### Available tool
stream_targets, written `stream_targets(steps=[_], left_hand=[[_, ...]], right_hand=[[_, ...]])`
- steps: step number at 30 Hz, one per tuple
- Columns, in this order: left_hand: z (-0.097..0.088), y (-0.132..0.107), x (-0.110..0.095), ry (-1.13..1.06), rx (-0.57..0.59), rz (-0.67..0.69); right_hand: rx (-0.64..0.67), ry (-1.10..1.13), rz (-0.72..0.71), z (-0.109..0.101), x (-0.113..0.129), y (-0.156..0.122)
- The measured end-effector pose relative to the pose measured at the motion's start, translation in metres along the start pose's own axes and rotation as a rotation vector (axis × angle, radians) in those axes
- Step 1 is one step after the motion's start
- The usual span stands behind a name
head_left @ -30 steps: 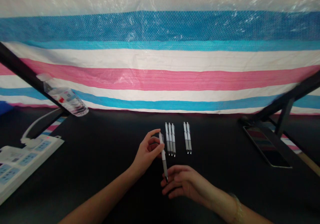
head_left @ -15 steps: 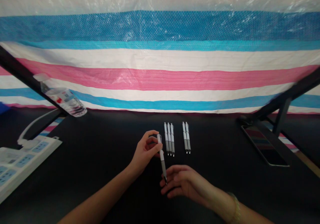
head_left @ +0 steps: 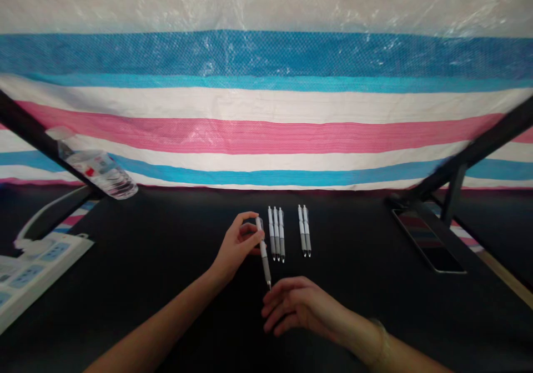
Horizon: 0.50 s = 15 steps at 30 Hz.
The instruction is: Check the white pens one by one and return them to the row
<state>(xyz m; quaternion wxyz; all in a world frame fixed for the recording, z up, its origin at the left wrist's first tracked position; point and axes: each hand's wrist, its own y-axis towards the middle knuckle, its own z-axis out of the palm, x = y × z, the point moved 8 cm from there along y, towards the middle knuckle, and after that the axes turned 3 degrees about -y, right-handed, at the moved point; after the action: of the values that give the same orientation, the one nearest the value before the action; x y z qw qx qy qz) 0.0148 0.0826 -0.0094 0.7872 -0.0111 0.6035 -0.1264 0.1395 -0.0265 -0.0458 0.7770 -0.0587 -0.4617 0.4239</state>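
My left hand (head_left: 240, 243) is closed on the upper part of a white and grey ballpoint pen (head_left: 265, 256), gripped between thumb and fingers. The pen slants with its metal tip down, towards me. Just below that tip is my right hand (head_left: 297, 308), its fingers loosely curved and apart, with nothing seen in them. Whether a fingertip touches the pen tip I cannot tell. Beyond the hands, three similar pens (head_left: 276, 234) lie side by side on the black table (head_left: 350, 295). A pair of the same pens (head_left: 304, 231) lies to their right.
A white power strip (head_left: 45, 273) with a plugged-in cable lies at the left. Behind it, a clear plastic bottle (head_left: 102, 170) leans by a black bar. On the right a phone (head_left: 428, 241) lies near another black bar (head_left: 478, 148). A striped sheet (head_left: 266, 134) hangs at the back.
The pen's tip, which overlapped my right fingers before, now sits just above them. My left hand keeps its hold. The whole view has shifted slightly.
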Motion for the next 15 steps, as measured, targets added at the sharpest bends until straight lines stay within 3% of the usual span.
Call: stream_targets(steps=[6,10,12,15], left_hand=[[-0.003,0.041,-0.008,0.356,-0.019,0.085],[-0.006,0.061,-0.003,0.415,-0.065,0.125],[-0.007,0.061,-0.001,0.432,-0.087,0.135],[-0.006,0.047,0.000,0.449,-0.095,0.129]], right_hand=[[0.060,-0.106,-0.022,0.002,-0.001,0.001],[0.087,-0.266,-0.063,0.006,0.009,-0.004],[0.048,-0.482,-0.161,0.006,0.026,-0.011],[-0.200,-1.033,-0.514,0.002,0.072,-0.032]])
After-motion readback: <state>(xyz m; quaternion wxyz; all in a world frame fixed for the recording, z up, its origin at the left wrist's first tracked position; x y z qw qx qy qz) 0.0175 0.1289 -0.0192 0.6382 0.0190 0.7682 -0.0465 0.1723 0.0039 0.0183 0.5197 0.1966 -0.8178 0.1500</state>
